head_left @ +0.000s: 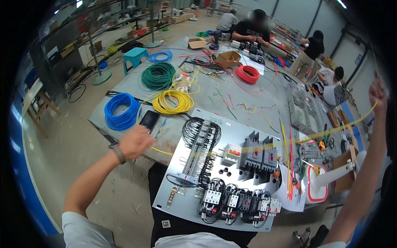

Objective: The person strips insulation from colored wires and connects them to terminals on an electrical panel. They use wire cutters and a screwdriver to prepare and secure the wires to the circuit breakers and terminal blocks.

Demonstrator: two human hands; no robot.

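A yellow wire (331, 130) stretches across the metal mounting panel (231, 120), blurred along its right part. My right hand (377, 93) is raised at the far right, its fingers closed on the wire. At the left, my left hand (136, 142) is closed beside the table edge, and the wire runs out from its fingers toward the panel. The yellow coil (173, 102) lies beyond that hand, with a strand leading down to it. The panel carries a terminal strip (194, 155), black circuit breakers (258, 155), a small white breaker (232, 153) and a row of contactors (240, 204).
Blue (121, 111), green (158, 75) and red (247, 74) wire coils lie on the grey table (211, 89), with wire scraps. A dark phone (149, 120) is near my left hand. A red-rimmed white container (317, 186) stands right of the panel. Other people (253, 31) work farther back.
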